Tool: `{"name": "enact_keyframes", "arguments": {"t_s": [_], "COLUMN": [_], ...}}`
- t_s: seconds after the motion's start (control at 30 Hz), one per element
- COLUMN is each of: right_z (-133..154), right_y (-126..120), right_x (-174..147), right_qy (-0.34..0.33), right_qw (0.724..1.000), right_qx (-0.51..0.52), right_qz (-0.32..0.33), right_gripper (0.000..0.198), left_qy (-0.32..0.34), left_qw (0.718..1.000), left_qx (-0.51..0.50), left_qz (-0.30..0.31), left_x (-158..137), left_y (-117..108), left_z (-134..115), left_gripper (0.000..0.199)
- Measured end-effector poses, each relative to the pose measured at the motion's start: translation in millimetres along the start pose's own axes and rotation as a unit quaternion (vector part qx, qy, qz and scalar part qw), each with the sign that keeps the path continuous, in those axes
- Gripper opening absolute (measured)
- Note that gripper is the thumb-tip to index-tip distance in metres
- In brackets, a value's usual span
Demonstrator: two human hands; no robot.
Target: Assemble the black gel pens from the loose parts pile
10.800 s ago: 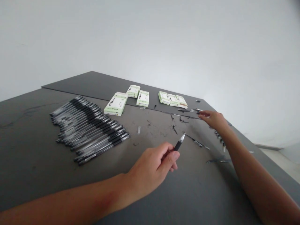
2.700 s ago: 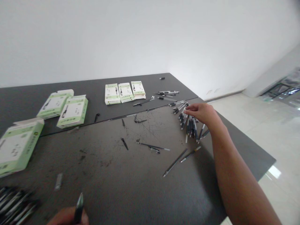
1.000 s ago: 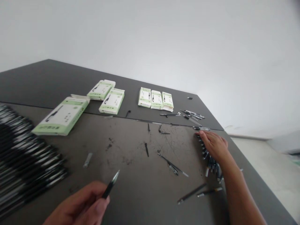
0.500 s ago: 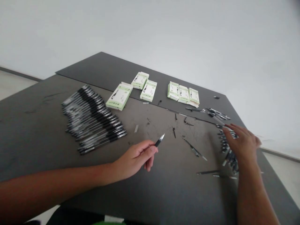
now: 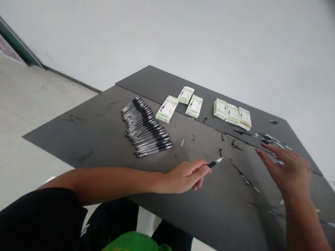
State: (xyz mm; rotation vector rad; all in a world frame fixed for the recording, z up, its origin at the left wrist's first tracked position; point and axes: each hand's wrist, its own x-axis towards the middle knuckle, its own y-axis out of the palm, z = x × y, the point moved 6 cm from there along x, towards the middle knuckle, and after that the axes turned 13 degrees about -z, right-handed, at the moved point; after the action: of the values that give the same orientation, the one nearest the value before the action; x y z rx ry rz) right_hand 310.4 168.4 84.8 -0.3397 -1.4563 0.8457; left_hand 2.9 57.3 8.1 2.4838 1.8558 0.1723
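Note:
My left hand [image 5: 185, 176] is closed around a pen [image 5: 215, 162] with a black grip. Its silvery tip sticks out past the thumb, pointing right. On the right, my right hand [image 5: 291, 172] hovers over the table with thumb and fingers apart, and nothing shows in it. Just beyond its fingertips lie several loose pens [image 5: 276, 142]; the hand and forearm hide part of the table there. Between my two hands rests a single disassembled-looking pen [image 5: 244, 176]. To the left, many clear pens with black grips [image 5: 146, 129] are laid side by side in a slanting row.
Light green and white boxes [image 5: 167, 108] stand in two groups along the back, the right group [image 5: 232, 113] close together. Small black pieces [image 5: 232, 143] and a short clear piece [image 5: 182, 142] are scattered mid-table. The grey table [image 5: 99, 139] has a seam and dark smudges.
The view has swung left, so everything sits further right. My right hand has lifted off the pens at the right, fingers apart. My left hand still grips its pen.

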Motion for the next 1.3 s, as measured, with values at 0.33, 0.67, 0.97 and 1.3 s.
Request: {"name": "enact_keyframes", "arguments": {"t_s": [0.33, 0.67, 0.97, 1.3], "right_z": [226.1, 243.6, 216.9, 203.2], "right_y": [85.5, 105.7, 110.3, 72.0], "right_x": [-26.9, -23.8, -33.0, -57.7], "right_qy": [-0.147, -0.074, 0.077, 0.363], "right_qw": [0.912, 0.916, 0.925, 0.716], "right_qx": [0.235, 0.231, 0.242, 0.551], "right_qz": [0.304, 0.32, 0.284, 0.228], "right_gripper": [0.057, 0.031, 0.032, 0.035], "left_qy": [0.089, 0.085, 0.035, -0.032], "left_qw": [0.988, 0.988, 0.995, 0.963], "left_qx": [0.122, 0.124, 0.014, -0.1], "left_qz": [0.031, 0.013, -0.09, -0.248], "left_x": [-14.7, -12.1, -6.1, 23.3], "left_y": [1.4, -4.5, -11.5, -40.0], "left_z": [-19.2, -16.8, -1.5, 3.2], "left_gripper": [0.029, 0.033, 0.037, 0.043]}}
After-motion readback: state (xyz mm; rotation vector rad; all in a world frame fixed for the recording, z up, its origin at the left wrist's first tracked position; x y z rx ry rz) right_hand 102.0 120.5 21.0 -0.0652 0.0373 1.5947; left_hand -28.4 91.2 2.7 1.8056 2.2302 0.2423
